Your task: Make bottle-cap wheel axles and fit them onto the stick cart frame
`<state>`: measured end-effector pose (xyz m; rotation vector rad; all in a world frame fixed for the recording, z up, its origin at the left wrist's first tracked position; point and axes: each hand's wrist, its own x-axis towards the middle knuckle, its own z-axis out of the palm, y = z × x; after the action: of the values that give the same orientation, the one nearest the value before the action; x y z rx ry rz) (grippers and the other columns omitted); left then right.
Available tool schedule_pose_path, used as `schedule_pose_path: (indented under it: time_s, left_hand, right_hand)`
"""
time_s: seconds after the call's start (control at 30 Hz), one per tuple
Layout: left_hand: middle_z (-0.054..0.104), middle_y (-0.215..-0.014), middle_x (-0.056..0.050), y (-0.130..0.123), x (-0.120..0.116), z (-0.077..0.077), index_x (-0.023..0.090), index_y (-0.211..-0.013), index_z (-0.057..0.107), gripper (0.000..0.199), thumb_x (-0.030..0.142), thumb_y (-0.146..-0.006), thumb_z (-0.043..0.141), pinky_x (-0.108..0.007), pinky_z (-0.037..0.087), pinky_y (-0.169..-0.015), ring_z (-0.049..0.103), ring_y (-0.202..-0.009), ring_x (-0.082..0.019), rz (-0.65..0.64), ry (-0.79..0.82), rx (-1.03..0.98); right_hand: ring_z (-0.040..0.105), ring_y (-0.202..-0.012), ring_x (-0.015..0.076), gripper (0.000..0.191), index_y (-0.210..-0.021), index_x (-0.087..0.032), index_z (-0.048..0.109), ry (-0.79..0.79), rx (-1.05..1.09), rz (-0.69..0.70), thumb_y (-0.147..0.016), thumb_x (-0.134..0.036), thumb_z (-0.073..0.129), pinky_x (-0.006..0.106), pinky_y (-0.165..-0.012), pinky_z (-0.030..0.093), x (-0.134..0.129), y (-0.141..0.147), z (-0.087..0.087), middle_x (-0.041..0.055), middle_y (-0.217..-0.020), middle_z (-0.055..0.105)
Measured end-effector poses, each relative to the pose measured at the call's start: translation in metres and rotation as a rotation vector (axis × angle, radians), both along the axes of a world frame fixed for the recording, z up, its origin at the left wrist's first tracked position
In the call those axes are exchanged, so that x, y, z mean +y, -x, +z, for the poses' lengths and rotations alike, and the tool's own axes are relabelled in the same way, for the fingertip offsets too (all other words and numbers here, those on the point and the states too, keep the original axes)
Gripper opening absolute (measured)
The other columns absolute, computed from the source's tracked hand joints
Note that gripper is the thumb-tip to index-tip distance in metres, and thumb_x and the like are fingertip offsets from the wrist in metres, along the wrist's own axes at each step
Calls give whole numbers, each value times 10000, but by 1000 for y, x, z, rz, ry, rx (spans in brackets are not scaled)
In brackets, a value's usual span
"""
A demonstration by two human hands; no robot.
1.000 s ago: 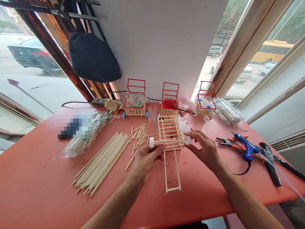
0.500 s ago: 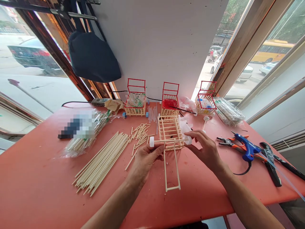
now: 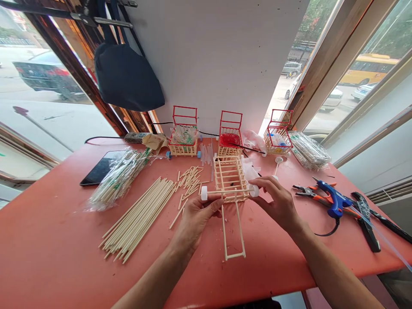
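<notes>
A small cart of pale wooden sticks (image 3: 228, 174) lies in front of me, its rectangular handle frame (image 3: 235, 256) pointing toward me. A stick axle crosses its near end, with a white bottle cap (image 3: 204, 193) at the left and another white bottle cap (image 3: 254, 190) at the right. My left hand (image 3: 201, 212) is closed in a pinch on the cart's near left corner, just below the axle; its fingertips are partly hidden. The right-hand cap sits between the thumb and fingers of my right hand (image 3: 277, 199).
Long sticks (image 3: 140, 219) and short cut sticks (image 3: 190, 182) lie left. Behind stand red-handled stick baskets (image 3: 182, 148). A blue glue gun (image 3: 334, 197), pliers (image 3: 304, 192) and a black-handled tool (image 3: 367, 221) lie right. A tablet (image 3: 99, 169) is beside bagged sticks (image 3: 119, 180).
Both hands keep their grip on the cart and cap, almost unmoved. The right cap looks slightly turned, and the view has shifted a little.
</notes>
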<state>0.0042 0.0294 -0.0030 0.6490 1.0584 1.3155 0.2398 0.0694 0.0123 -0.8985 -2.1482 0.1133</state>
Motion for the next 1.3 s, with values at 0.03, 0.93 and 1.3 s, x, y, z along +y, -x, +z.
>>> schedule_pose_path:
  time_s: [0.03,0.93,1.3]
  left_hand:
    - [741,-721,-36,0,0,0,155,-737,825,358,366,-494,982,-255,561,-557,620,-615,-131,0,-1,2]
    - [664,-537,12,-4,11,-9,156,-678,798,350,366,-465,978,-244,510,-488,562,-476,-101,52,-15,4]
    - [674,-551,13,-4,14,-11,151,-689,801,375,370,-443,981,-236,496,-479,556,-465,-92,63,-9,6]
  right_hand:
    - [675,-930,233,296,-1281,-270,626,-1,0,1,-988,-252,662,356,-820,582,0,0,0,78,-1057,697]
    - [668,-932,229,261,-1257,-253,624,8,5,19,-1001,-294,650,359,-828,585,7,7,-6,81,-1053,695]
    - [665,-907,225,242,-1237,-244,631,9,-9,6,-1006,-314,641,349,-819,581,8,7,-8,78,-1034,692]
